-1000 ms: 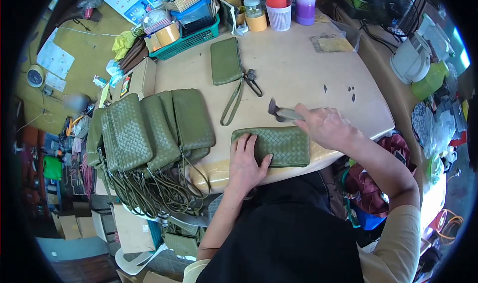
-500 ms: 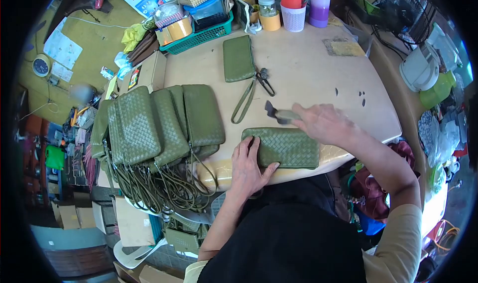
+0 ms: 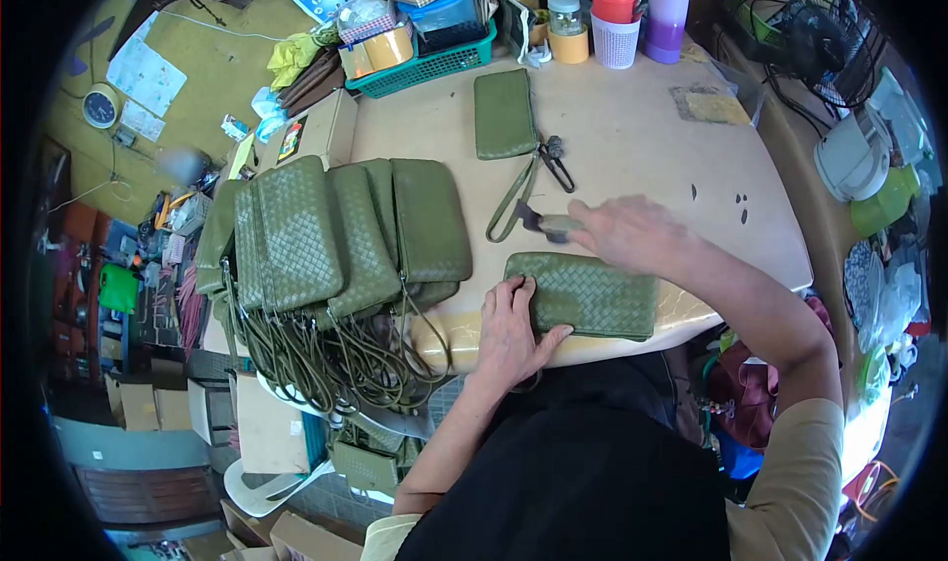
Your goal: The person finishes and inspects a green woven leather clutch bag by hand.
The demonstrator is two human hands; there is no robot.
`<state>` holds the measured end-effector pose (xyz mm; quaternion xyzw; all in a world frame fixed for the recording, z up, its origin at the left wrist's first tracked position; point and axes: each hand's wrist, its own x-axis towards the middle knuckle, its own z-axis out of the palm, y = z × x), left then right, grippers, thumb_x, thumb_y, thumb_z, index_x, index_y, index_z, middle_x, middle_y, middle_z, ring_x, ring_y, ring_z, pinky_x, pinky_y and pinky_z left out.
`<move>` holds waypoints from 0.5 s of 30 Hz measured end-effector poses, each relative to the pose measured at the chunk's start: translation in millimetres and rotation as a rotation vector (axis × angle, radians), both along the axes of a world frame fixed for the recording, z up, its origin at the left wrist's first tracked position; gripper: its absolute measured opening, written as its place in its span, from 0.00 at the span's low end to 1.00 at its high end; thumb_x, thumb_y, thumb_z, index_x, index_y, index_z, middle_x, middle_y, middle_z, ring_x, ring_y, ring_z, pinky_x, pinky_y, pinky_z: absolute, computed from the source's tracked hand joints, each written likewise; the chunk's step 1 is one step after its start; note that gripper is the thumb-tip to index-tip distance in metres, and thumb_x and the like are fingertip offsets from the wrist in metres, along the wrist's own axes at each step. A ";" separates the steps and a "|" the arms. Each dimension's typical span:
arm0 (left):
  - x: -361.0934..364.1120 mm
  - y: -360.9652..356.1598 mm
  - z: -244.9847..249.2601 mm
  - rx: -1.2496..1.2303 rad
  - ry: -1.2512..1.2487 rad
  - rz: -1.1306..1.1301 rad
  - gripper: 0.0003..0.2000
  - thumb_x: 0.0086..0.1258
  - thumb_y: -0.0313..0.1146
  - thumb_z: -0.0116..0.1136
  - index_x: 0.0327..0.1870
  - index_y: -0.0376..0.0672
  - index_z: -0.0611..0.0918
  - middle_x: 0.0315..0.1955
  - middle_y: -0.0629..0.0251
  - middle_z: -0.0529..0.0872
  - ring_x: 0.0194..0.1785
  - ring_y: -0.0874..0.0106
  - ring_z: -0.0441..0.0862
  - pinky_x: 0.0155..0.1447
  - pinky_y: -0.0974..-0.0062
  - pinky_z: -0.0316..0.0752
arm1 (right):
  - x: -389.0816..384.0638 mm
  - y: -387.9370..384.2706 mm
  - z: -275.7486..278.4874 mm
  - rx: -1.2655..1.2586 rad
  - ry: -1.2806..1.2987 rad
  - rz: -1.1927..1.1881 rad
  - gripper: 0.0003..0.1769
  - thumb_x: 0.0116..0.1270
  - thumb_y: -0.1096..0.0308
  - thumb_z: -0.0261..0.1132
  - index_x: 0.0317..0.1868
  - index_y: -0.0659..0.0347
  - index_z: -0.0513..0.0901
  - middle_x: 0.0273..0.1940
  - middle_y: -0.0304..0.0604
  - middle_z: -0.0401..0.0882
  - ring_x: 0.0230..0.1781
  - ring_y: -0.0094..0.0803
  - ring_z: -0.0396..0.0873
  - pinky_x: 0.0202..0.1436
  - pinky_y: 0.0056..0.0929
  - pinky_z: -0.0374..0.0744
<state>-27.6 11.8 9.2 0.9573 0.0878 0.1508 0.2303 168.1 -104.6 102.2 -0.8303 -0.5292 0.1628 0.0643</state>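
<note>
On the table [image 3: 632, 166], the woven pouch [image 3: 597, 296] stretches left to right.

Bright | glare on table edge [image 3: 691, 316] | right grip [image 3: 635, 233] blurred | fisheye edges

Grn pouch [image 3: 597, 296], woven patt.; purple btl [image 3: 668, 18]; red tub [image 3: 612, 4].

You're in a small, crowded workshop: your bench [image 3: 632, 136] carries a heap of matching green woven pouches [image 3: 296, 235] with looped straps, a green basket [image 3: 425, 70] crammed with containers, and beyond it hang papers [image 3: 146, 82] on a yellowish surface.
</note>
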 end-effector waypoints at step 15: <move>0.4 -1.5 -4.7 0.019 0.047 0.027 0.39 0.56 0.52 0.67 0.60 0.29 0.69 0.54 0.47 0.71 0.57 0.50 0.67 0.63 0.56 0.63 | -11.7 20.2 1.0 0.004 0.025 0.080 0.19 0.74 0.52 0.52 0.51 0.59 0.69 0.30 0.58 0.81 0.35 0.58 0.82 0.40 0.54 0.78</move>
